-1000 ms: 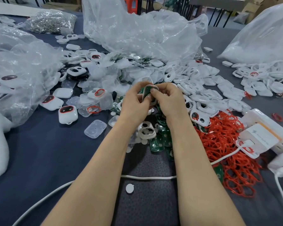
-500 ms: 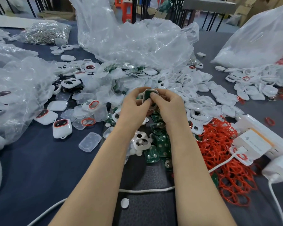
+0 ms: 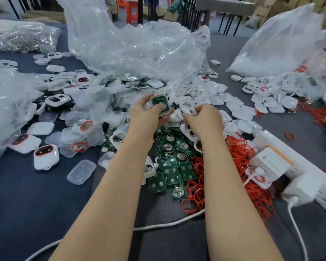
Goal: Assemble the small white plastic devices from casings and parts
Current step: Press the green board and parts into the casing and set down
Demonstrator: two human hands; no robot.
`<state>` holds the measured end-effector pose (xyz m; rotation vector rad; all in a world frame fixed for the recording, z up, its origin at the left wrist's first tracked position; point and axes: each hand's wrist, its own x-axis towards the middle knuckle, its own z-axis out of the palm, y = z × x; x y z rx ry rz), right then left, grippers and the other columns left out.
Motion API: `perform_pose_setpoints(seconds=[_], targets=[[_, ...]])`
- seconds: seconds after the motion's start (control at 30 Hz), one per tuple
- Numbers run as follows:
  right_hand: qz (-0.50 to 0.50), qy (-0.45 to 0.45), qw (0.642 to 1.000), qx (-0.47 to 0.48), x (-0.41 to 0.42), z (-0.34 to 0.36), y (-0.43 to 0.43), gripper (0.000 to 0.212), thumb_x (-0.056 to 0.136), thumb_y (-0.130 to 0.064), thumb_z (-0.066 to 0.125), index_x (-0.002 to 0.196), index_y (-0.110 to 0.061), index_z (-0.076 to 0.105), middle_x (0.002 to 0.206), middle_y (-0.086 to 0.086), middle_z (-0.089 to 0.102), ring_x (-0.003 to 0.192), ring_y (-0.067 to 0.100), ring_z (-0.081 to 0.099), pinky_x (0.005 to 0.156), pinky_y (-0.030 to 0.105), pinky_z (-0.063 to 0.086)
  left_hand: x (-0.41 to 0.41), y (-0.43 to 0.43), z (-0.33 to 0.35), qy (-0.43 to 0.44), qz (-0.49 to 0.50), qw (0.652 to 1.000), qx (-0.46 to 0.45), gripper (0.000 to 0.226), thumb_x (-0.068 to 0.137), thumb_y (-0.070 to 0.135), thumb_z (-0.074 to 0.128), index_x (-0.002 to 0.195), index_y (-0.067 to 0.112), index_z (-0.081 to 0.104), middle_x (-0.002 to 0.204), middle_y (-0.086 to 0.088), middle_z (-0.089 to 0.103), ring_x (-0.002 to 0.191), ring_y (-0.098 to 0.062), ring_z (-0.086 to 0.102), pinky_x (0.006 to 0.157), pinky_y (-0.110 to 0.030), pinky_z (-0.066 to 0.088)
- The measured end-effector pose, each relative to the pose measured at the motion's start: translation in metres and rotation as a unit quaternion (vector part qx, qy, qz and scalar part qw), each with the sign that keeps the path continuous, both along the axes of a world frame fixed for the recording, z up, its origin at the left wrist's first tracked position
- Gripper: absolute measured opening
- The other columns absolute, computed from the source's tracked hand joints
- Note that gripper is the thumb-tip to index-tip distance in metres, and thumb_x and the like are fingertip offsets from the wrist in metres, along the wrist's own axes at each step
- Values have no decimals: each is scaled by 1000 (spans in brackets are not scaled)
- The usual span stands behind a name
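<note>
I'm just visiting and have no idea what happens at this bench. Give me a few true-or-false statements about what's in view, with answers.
1. The left hand holds a casing with a green circuit board in it. True.
2. The red rings lie to the left of both arms. False: they lie to the right, beside the white power strip.
3. Loose green boards lie between the forearms. True.
4. The right hand rests flat on bare cloth. False: its curled fingers are at the pile of white casings.
</note>
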<state>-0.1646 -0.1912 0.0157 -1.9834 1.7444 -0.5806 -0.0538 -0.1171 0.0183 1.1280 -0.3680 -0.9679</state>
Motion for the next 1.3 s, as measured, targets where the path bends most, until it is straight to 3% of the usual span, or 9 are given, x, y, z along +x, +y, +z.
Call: perform_pose_setpoints(seconds=[0.13, 0.3, 0.43, 0.53, 0.63, 0.73, 0.83, 1.0, 1.3], targets=[[62, -47, 997, 8, -3, 4, 9, 27, 83, -39, 65, 103, -21, 62, 107, 3, 61, 112, 30, 55, 94, 43, 43, 3, 2, 1, 4, 3, 1000, 0, 17, 95, 0, 52, 102, 15, 53, 115, -21, 63, 76, -18, 73, 64, -23, 59], [80, -93, 992, 7, -12, 8, 14, 44, 83, -29, 66, 123, -15, 54, 111, -1, 58, 109, 22, 56, 94, 46, 48, 8, -2, 4, 19, 22, 999, -15, 24, 95, -1, 51, 115, 10, 49, 108, -21, 64, 74, -17, 73, 63, -21, 58], [19, -47, 998, -37, -18, 6, 9, 51, 87, -19, 57, 136, -16, 46, 136, 11, 47, 125, 31, 43, 104, 42, 37, 12, -4, 4, 26, 28, 999, -21, 27, 94, -2, 51, 119, 8, 49, 101, -18, 66, 68, -16, 73, 62, -22, 59], [47, -59, 993, -86, -14, 8, 17, 44, 87, -13, 54, 129, -22, 54, 136, 9, 42, 128, 31, 35, 101, 34, 29, 14, -4, 2, 31, 41, 999, -16, 25, 94, -2, 51, 118, 7, 50, 98, -16, 67, 68, -15, 73, 61, -22, 59], [119, -10, 989, -91, -1, 9, 26, 23, 87, -20, 59, 108, -26, 67, 127, 8, 47, 123, 30, 39, 99, 36, 34, 16, 0, 0, 28, 49, 998, -19, 16, 94, -2, 51, 105, 11, 51, 96, -16, 68, 68, -15, 73, 55, -19, 55], [137, 73, 987, -44, 11, 4, 28, 37, 90, -25, 58, 127, -28, 57, 137, 8, 35, 128, 32, 30, 104, 41, 31, 19, 6, 0, 30, 55, 998, -22, 16, 95, -2, 50, 106, 10, 52, 94, -14, 67, 67, -14, 73, 55, -18, 54], [122, 102, 987, -33, 21, 1, 28, 43, 93, -29, 53, 136, -28, 48, 140, 8, 31, 129, 34, 27, 105, 44, 29, 24, 14, 1, 17, 51, 998, -26, 25, 95, -3, 49, 118, 7, 50, 107, -19, 63, 68, -15, 73, 56, -19, 54], [96, 92, 991, -25, 30, 2, 25, 39, 91, -35, 58, 126, -20, 53, 137, 14, 36, 127, 36, 32, 103, 46, 32, 30, 30, 3, 10, 43, 999, -31, 25, 94, -5, 49, 100, 18, 55, 121, -19, 58, 74, -20, 72, 60, -22, 56], [68, 95, 993, -14, 38, 1, 28, 54, 84, -48, 64, 127, -17, 51, 139, 13, 36, 129, 36, 31, 104, 48, 29, 30, 37, -3, 1, 25, 999, -20, 26, 94, -4, 49, 114, 11, 53, 123, -20, 57, 70, -19, 73, 59, -22, 56]])
